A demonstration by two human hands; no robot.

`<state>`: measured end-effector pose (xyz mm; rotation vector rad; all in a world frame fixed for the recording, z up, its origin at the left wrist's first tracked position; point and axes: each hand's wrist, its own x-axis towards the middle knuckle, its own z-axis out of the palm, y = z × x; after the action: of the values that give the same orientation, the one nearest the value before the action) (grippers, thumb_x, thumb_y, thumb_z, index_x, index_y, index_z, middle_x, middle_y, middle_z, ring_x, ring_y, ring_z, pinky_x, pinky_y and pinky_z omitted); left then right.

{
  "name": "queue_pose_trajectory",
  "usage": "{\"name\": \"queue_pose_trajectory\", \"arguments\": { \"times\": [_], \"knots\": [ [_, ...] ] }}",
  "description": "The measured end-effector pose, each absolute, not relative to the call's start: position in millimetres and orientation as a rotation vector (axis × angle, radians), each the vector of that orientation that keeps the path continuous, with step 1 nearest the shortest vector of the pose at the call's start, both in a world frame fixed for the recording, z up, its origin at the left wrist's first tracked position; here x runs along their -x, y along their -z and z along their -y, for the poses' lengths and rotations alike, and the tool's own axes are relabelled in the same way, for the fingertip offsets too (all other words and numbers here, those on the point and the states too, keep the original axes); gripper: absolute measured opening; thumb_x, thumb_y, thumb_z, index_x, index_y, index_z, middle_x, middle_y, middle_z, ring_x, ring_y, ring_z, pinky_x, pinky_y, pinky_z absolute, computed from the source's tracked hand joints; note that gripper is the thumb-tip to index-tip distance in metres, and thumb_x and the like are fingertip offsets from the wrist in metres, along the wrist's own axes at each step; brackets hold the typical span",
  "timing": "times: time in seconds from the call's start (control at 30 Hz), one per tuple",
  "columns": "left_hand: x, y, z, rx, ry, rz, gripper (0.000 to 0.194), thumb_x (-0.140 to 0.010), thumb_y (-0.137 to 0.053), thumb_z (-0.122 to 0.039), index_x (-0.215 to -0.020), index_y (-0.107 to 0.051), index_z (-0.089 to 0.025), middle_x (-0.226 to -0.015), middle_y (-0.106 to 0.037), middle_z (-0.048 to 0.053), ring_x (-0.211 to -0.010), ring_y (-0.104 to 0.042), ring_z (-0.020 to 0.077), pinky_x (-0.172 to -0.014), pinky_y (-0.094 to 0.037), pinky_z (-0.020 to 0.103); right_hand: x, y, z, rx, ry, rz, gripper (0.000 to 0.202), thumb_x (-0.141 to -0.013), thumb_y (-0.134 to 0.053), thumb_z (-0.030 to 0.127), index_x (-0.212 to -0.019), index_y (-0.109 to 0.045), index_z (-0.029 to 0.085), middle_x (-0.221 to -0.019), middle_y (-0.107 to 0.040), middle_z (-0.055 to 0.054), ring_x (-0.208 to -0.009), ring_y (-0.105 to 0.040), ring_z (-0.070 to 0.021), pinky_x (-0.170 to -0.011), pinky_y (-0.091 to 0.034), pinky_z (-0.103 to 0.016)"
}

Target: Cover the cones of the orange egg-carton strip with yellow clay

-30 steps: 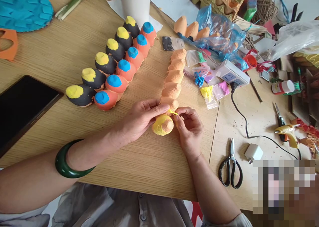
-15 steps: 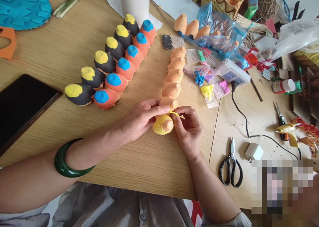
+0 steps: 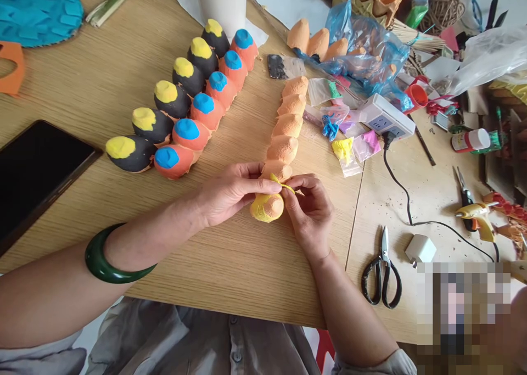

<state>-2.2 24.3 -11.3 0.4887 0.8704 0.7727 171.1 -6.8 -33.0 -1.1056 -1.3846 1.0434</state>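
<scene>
An orange egg-carton strip with several cups runs away from me on the wooden table. Its nearest cup has yellow clay around its side and a bare orange tip. My left hand lies at the strip's left, thumb and fingers closed on the yellow clay beside the nearest cup. At the right, my right hand pinches the other end of a thin yellow clay strip between thumb and forefinger. The clay crosses the gap between the two nearest cups.
Black cups with yellow tops and red cups with blue tops stand left. A phone lies far left. To the right are black-handled scissors, a power strip, clay packets and a glue gun.
A loose piece of the yellow clay now sticks up past my left thumb, toward the second cup. Both hands stay in nearly the same place; the view has shifted slightly.
</scene>
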Motion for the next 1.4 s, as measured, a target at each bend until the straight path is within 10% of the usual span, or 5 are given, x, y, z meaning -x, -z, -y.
{"name": "queue_pose_trajectory", "arguments": {
  "times": [1.4],
  "knots": [
    [8, 2, -30, -0.481, -0.902, -0.725, 0.02, -0.081, -0.084, -0.024, -0.098, -0.079, -0.015, -0.094, -0.077, 0.002, -0.091, -0.071, 0.0187, -0.082, -0.055, 0.029, -179, 34, -7, 1.077, -1.328, 0.878, 0.006, -0.091, -0.067, 0.025, -0.095, -0.07, 0.024, -0.094, -0.071, -0.001, -0.068, -0.063, -0.0111, -0.055, -0.058, -0.024]
  ]
}}
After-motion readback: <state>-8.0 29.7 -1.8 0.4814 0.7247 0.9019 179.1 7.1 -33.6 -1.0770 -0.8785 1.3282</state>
